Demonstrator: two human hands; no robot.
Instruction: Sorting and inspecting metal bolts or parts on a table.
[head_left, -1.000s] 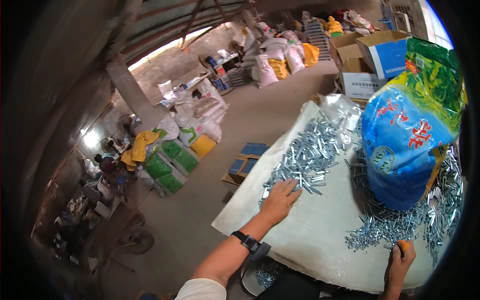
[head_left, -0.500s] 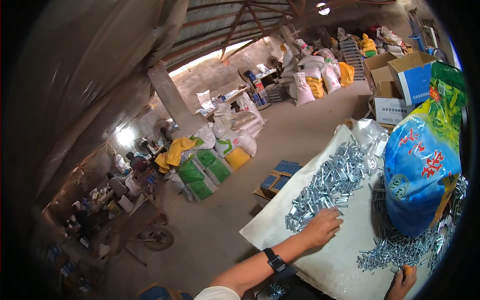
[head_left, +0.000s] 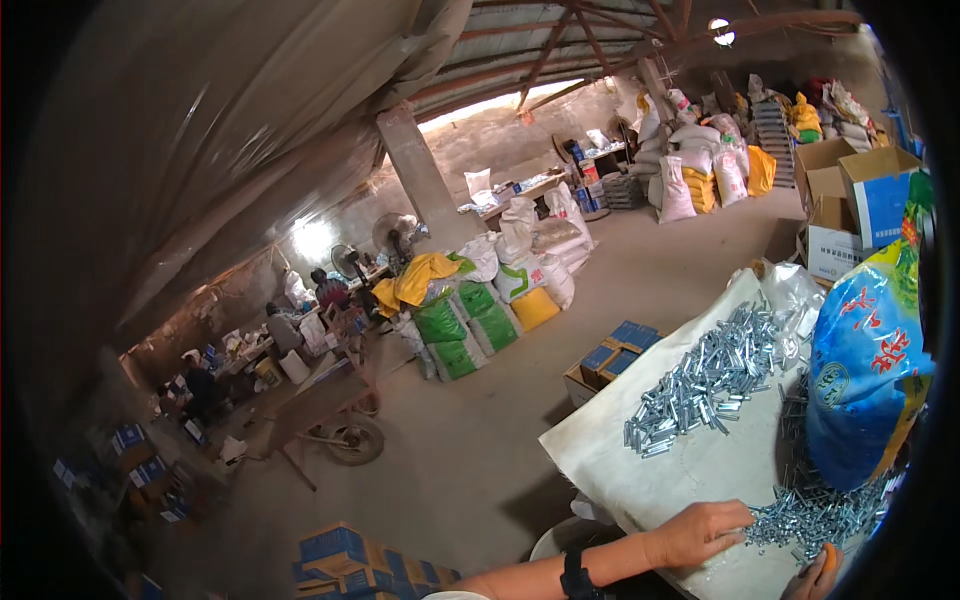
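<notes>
A heap of shiny metal sleeves or bolts (head_left: 705,375) lies on the pale sheet-covered table (head_left: 640,500). Closer to me, a pile of smaller metal parts (head_left: 810,520) spreads below a large blue and green plastic sack (head_left: 865,370). My left hand (head_left: 703,533), a black band on its wrist, rests at the left edge of the small-part pile. Its fingers are curled together, and what they hold, if anything, is hidden. At the lower right edge is my right hand (head_left: 812,580), partly cut off, with an orange covering on one digit. Its fingers look pinched; their contents are too small to name.
Open cardboard boxes (head_left: 850,200) stand beyond the table, near a clear plastic bag (head_left: 793,300). Blue-and-brown cartons (head_left: 615,350) sit on the floor left of the table, others (head_left: 350,560) at the bottom. Filled sacks (head_left: 480,315) and a wheeled cart (head_left: 320,410) stand farther off.
My left hand has drawn back from the sleeve heap to the edge of the small-part pile. The right hand is slightly lower in view. The whole view has swung left.
</notes>
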